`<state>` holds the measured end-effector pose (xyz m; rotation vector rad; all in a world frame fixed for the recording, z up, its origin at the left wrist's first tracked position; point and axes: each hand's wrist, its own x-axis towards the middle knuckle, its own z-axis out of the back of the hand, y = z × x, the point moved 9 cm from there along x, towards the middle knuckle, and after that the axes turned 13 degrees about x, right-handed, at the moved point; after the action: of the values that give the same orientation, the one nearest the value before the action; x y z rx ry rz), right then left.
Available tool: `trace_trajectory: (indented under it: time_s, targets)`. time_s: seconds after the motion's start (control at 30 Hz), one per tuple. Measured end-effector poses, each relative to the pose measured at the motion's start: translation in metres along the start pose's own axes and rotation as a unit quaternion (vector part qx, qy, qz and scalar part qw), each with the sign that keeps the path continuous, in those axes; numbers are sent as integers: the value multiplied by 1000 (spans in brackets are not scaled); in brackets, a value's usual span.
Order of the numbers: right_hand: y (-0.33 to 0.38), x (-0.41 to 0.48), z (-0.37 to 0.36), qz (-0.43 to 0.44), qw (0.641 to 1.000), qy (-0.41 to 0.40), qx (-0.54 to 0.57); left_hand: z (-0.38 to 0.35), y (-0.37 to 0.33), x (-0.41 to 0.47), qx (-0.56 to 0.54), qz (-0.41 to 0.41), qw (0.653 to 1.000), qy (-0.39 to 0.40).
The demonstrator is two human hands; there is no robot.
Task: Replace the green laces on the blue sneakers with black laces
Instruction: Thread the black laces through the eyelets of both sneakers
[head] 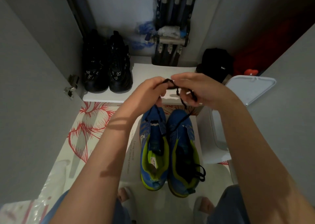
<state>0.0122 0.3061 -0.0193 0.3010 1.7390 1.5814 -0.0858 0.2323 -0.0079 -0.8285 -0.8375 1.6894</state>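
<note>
Two blue sneakers with lime-green lining stand side by side on the floor, toes pointing away from me: the left sneaker and the right sneaker. A black lace is stretched between my left hand and my right hand, both raised above the toes. Both hands pinch it, and its strands hang down to the left sneaker's eyelets. Another black lace lies loosely in the right sneaker's opening. No green lace is visible.
A pair of black sneakers stands on a white cabinet shelf. A black cap lies at the right, with a white lid beside it. Red-patterned paper covers the floor at left. My feet in slippers are near the sneakers' heels.
</note>
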Motion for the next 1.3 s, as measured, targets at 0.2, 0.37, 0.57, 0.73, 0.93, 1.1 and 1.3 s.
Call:
trace_trajectory:
  time_s: [0.2,0.37,0.57,0.73,0.93,1.1,1.3]
  targets:
    - [13,-6,-31,142,972,89,-164,-7,-9,0,118,-38,990,64]
    - [-5,-7,-27,58,989,120,-69,2,-12,3,79,-52,995,20]
    - [15,-11,38,124,991,-52,-4,30,0,5,-28,-18,997,-76]
    - [19,-18,77,173,964,-150,138,34,3,5,-56,1,993,-107]
    - [21,-23,96,198,937,-204,204,32,2,6,-49,-2,990,-130]
    - [22,-21,88,203,943,-176,198,36,7,7,-75,5,987,-145]
    - [7,-5,71,163,966,-198,37,47,27,5,-91,53,972,-210]
